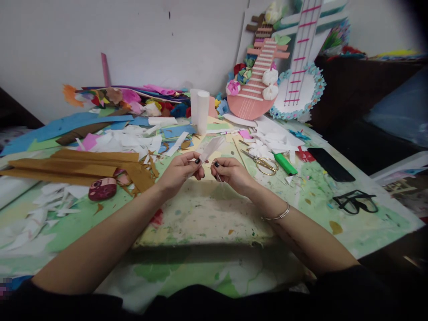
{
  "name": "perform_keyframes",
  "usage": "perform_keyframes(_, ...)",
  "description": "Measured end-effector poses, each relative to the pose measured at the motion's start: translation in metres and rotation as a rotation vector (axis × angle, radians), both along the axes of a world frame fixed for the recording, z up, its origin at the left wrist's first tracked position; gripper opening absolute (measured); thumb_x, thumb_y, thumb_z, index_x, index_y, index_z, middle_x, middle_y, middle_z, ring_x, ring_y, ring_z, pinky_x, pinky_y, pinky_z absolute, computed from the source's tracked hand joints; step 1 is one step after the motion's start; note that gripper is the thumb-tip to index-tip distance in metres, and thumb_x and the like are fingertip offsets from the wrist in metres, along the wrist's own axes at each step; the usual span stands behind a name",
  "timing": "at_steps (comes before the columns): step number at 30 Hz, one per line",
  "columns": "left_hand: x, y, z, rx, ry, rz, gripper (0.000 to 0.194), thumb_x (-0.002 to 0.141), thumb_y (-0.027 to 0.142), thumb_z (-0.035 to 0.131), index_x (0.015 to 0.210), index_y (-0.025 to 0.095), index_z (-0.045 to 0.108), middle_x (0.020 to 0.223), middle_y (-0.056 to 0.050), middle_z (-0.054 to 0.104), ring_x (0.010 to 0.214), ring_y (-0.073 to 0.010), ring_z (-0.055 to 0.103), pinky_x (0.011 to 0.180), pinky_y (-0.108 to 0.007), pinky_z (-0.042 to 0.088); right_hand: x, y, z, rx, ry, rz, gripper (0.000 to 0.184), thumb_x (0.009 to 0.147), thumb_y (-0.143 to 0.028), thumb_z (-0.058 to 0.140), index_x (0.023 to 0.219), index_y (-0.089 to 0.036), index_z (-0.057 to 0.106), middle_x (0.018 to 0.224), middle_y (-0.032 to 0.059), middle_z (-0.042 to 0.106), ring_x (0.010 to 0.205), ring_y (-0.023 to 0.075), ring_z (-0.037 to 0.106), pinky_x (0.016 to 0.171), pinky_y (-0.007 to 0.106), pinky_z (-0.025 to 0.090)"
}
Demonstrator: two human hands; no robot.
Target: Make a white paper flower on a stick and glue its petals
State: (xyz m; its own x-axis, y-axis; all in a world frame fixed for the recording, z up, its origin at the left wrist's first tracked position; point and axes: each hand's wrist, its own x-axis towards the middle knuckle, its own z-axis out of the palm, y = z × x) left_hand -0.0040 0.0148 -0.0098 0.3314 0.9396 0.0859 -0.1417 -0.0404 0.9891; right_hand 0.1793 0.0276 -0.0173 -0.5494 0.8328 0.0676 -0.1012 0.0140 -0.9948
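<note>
My left hand (180,171) pinches a piece of thin white paper (213,146), whose free end sticks up and away from me. Close beside it, my right hand (234,174) is closed, thumb against fingers, on a thin white strip (219,177). A narrow part of the strip seems to run across to the left hand; whether it joins the paper I cannot tell. Both hands are raised over the near middle of the paint-stained table (207,218). Gold-handled scissors (265,165) and a green glue-like tube (285,164) lie right of my right hand.
Brown crepe paper (73,165), a dark red patterned case (102,189) and white scraps (40,209) lie left. A white paper roll (202,112) stands behind. A phone (331,164) and glasses (356,202) lie right. Paper instruments (254,96) lean against the wall.
</note>
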Motion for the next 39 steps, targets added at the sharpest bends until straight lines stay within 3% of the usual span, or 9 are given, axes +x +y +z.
perform_keyframes(5,0.001,0.001,-0.0019,-0.063,-0.031,-0.042,0.024,0.072,0.031,0.07,0.082,0.012,0.059,0.076,-0.006,0.066,0.062,-0.0114,0.056,0.063,-0.025,0.043,0.0002,-0.0024,0.0029,-0.115,0.06,-0.013,0.016,0.073,-0.024,0.058,0.061,-0.015,0.052,0.062,-0.0013,0.048,0.049,0.0053,0.035,0.049,0.022,0.024)
perform_keyframes(13,0.0027,-0.0008,-0.0042,-0.086,-0.071,-0.039,0.016,0.074,0.022,0.067,0.079,0.014,0.055,0.06,0.005,0.046,0.05,-0.0056,0.035,0.053,-0.02,0.031,0.0011,-0.0007,0.0021,-0.138,0.026,0.022,0.016,0.073,-0.021,0.056,0.059,-0.015,0.051,0.056,-0.0026,0.043,0.046,0.0053,0.034,0.048,0.022,0.024)
perform_keyframes(18,0.0043,-0.0017,-0.0029,-0.055,-0.031,-0.007,0.023,0.079,0.034,0.065,0.076,0.014,0.054,0.058,0.005,0.04,0.05,-0.0064,0.032,0.051,-0.021,0.028,0.002,0.0008,0.0012,-0.126,0.013,0.034,0.016,0.072,-0.023,0.058,0.059,-0.015,0.053,0.055,-0.0024,0.045,0.046,0.0058,0.035,0.047,0.021,0.024)
perform_keyframes(26,0.0027,0.0021,-0.0069,-0.008,0.075,0.067,0.037,0.072,0.048,0.071,0.069,0.014,0.056,0.052,0.004,0.043,0.047,-0.007,0.034,0.048,-0.022,0.025,0.0015,-0.002,0.0031,-0.037,-0.058,0.105,0.02,0.073,-0.025,0.056,0.057,-0.015,0.053,0.052,-0.0032,0.044,0.044,0.0049,0.032,0.045,0.022,0.019)
perform_keyframes(33,0.0025,0.0011,-0.0077,0.002,0.079,0.059,0.034,0.076,0.046,0.068,0.075,0.013,0.058,0.056,0.004,0.042,0.049,-0.0073,0.034,0.049,-0.022,0.026,0.0061,-0.0017,0.0073,-0.013,-0.09,-0.017,0.025,0.079,-0.031,0.058,0.064,-0.012,0.063,0.043,-0.008,0.026,0.043,0.0047,0.019,0.045,0.023,0.011)
perform_keyframes(39,0.0019,0.0018,-0.0077,-0.027,0.03,0.019,0.024,0.077,0.036,0.066,0.08,0.014,0.057,0.057,0.005,0.04,0.049,-0.007,0.033,0.05,-0.021,0.028,0.0044,-0.0015,0.0081,-0.083,-0.064,-0.059,0.028,0.08,-0.032,0.056,0.058,-0.015,0.051,0.044,-0.0083,0.026,0.042,0.0037,0.016,0.042,0.022,0.007)
